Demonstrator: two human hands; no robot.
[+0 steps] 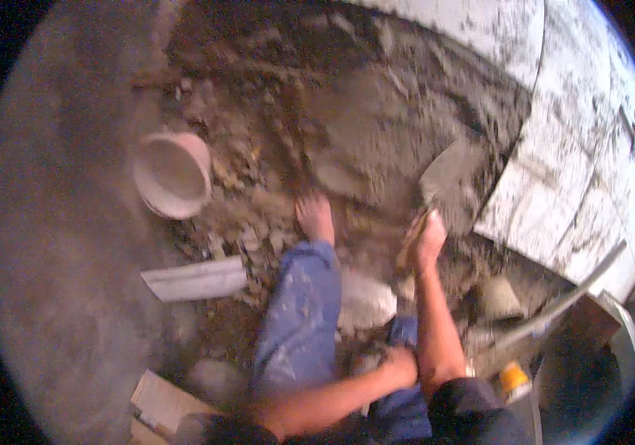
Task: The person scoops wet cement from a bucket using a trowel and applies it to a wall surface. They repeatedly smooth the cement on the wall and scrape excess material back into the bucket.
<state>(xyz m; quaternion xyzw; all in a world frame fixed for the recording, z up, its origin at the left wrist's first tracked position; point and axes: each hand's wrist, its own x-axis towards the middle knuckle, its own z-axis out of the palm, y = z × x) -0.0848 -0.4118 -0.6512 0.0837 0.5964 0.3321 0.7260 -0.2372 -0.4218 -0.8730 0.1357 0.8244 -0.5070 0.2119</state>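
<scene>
My right hand [429, 233] is closed on the handle of a trowel [447, 167], its grey blade pointing away from me over the rubble and mortar-smeared ground [354, 126]. My left hand [395, 363] is low beside my right forearm, at my blue-trousered leg; its fingers are blurred and partly hidden. My bare left foot [314, 215] rests on the debris. A pale broken piece [362, 300] lies between my legs.
A pinkish bucket [173, 174] stands left, a white strip [191, 278] below it. Smeared white tiles [562, 185] cover the upper right. At lower right are an upturned container [499, 297], a long bar [570, 300] and a yellow tub [514, 378]. Cardboard [169, 408] lies at lower left.
</scene>
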